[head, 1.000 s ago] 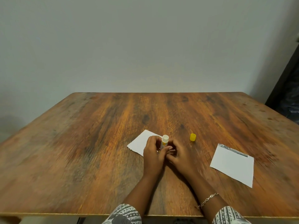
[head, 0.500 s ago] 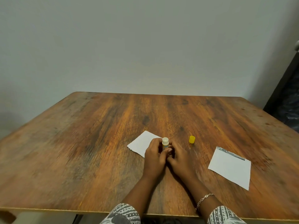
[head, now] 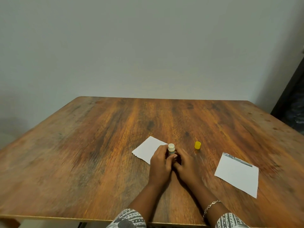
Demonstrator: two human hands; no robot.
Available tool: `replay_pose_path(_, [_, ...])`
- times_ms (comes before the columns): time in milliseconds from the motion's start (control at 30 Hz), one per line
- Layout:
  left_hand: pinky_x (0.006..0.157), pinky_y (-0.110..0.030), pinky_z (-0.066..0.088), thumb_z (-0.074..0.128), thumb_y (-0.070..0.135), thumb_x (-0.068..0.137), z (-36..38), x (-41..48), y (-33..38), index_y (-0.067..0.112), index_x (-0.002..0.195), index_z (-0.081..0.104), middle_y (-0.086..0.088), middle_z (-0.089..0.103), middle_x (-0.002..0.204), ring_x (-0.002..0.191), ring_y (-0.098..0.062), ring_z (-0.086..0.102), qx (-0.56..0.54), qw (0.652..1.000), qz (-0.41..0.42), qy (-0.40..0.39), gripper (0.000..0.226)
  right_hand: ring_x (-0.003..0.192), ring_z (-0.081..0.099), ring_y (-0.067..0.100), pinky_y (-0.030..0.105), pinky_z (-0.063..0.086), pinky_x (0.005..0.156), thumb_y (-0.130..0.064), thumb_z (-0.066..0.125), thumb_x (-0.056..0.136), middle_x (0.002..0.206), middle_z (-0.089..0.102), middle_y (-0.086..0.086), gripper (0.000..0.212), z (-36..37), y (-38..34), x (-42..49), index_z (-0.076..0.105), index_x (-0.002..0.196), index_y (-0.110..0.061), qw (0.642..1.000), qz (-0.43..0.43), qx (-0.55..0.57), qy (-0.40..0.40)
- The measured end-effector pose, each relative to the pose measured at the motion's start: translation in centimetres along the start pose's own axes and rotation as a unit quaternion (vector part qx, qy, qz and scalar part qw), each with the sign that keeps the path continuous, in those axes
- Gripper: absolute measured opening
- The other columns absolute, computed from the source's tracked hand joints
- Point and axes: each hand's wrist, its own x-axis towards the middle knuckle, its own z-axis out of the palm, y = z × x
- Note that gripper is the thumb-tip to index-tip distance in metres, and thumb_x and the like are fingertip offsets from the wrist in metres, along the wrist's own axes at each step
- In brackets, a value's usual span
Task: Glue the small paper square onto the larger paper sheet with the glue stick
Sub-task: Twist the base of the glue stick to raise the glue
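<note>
Left hand (head: 160, 163): wrapped around upright glue stick (head: 171, 149).
Right hand (head: 186, 163): touching left, gripping stick's base.
Yellow cap (head: 197, 144): just right of the hands.

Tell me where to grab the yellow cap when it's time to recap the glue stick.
Pinch the yellow cap across its round side wall, coming straight down from above with the right hand, which is nearer. It stands upright and alone on the table, right of the glue stick, so both sides look free. Whether its open end faces up or down isn't clear.
</note>
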Motion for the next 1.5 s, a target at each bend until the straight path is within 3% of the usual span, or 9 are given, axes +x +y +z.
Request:
replay_pose_path(133, [0.076, -0.018, 0.045, 0.054, 0.017, 0.080, -0.2, 0.0, 0.1, 0.013, 0.095, 0.062, 0.010, 0.061, 0.091, 0.085, -0.005, 0.056, 0.010, 1.000, -0.005, 0.009, 0.018, 0.085, 0.048, -0.012, -0.004, 0.036, 0.069, 0.001, 0.050, 0.087, 0.105, 0.059, -0.008, 0.038, 0.1, -0.3, 0.0, 0.055, 0.119, -0.018, 0.999, -0.010, -0.023, -0.023])
replay_pose_path(300, [0.076, -0.008, 0.038, 0.055, 0.015, 0.083, 0.0, -0.3, 0.1, 0.011, 0.098, 0.062, 0.005, 0.060, 0.093, 0.087, -0.007, 0.055, 0.034, 0.999, 0.005, -0.013, 0.018, 0.082, 0.049, -0.004, -0.001, 0.036, 0.068, 0.006, 0.051, 0.081, 0.105, 0.061, 0.007, 0.039, 0.2, 0.3, 0.2, 0.058, 0.114, -0.013, 0.999, 0.000, -0.036, -0.024])
replay_pose_path(533, [0.079, -0.021, 0.046, 0.053, 0.014, 0.081, -0.2, -0.1, 0.0, 0.009, 0.098, 0.061, 0.000, 0.064, 0.094, 0.088, -0.010, 0.058, 0.000, 1.000, -0.004, -0.002, 0.019, 0.094, 0.055, -0.008, -0.001, 0.038, 0.075, 0.007, 0.049, 0.083, 0.102, 0.060, -0.009, 0.040, 0.5, 0.6, 0.4, 0.057, 0.115, -0.016, 0.999, -0.004, 0.013, -0.035])
replay_pose_path(700, [0.078, -0.016, 0.042, 0.053, 0.016, 0.082, -0.1, -0.2, 0.2, 0.008, 0.100, 0.060, -0.003, 0.063, 0.095, 0.088, -0.011, 0.057, 0.004, 1.000, -0.001, -0.022, 0.021, 0.092, 0.057, 0.009, 0.006, 0.042, 0.071, 0.008, 0.053, 0.079, 0.100, 0.062, -0.001, 0.038, 0.6, 1.3, 0.5, 0.059, 0.110, -0.013, 0.999, 0.014, 0.010, -0.031])
replay_pose_path(900, [0.079, -0.018, 0.044, 0.054, 0.011, 0.082, -0.1, -0.1, 0.0, 0.007, 0.099, 0.060, -0.004, 0.063, 0.094, 0.087, -0.012, 0.057, 0.008, 1.000, 0.012, -0.007, 0.019, 0.084, 0.057, -0.011, 0.001, 0.039, 0.069, 0.008, 0.052, 0.082, 0.093, 0.064, -0.005, 0.034, 0.2, 1.1, 0.4, 0.061, 0.109, -0.011, 0.999, 0.001, 0.028, -0.037])
replay_pose_path(1067, [0.077, -0.018, 0.045, 0.057, 0.016, 0.079, -0.2, -0.5, -0.2, 0.010, 0.098, 0.062, 0.001, 0.063, 0.093, 0.086, -0.005, 0.056, 0.014, 1.000, 0.007, -0.007, 0.020, 0.080, 0.053, -0.004, -0.003, 0.038, 0.068, 0.010, 0.054, 0.077, 0.093, 0.058, -0.003, 0.037, 0.2, 1.0, 0.6, 0.060, 0.109, -0.009, 0.999, 0.013, 0.027, -0.029])
replay_pose_path(1167, [0.075, -0.021, 0.048, 0.056, 0.028, 0.080, 0.0, -0.5, -0.3, 0.012, 0.096, 0.061, 0.005, 0.062, 0.091, 0.084, -0.003, 0.056, 0.013, 1.000, -0.012, 0.015, 0.024, 0.077, 0.057, -0.009, 0.001, 0.041, 0.065, 0.008, 0.056, 0.079, 0.085, 0.061, -0.011, 0.035, 0.2, 1.2, 0.5, 0.061, 0.107, -0.012, 0.997, 0.018, 0.050, -0.056])
replay_pose_path(1367, [0.076, -0.030, 0.052, 0.058, 0.020, 0.082, -0.3, -0.2, -0.3, 0.009, 0.096, 0.062, -0.001, 0.064, 0.092, 0.086, -0.012, 0.059, 0.016, 0.999, -0.024, 0.034, 0.019, 0.086, 0.056, -0.011, 0.002, 0.043, 0.073, 0.006, 0.053, 0.082, 0.093, 0.058, -0.020, 0.045, 0.3, 1.1, 0.4, 0.055, 0.111, -0.027, 0.994, 0.022, 0.075, -0.076])
replay_pose_path(1500, [0.076, -0.026, 0.052, 0.059, 0.022, 0.080, -0.2, -0.3, -0.1, 0.010, 0.094, 0.062, 0.002, 0.064, 0.091, 0.084, -0.007, 0.059, 0.013, 0.999, -0.022, 0.032, 0.019, 0.088, 0.057, -0.001, 0.011, 0.048, 0.070, 0.002, 0.057, 0.081, 0.097, 0.059, -0.010, 0.042, 0.5, 0.9, 0.5, 0.050, 0.105, -0.031, 0.995, 0.023, 0.070, -0.060])
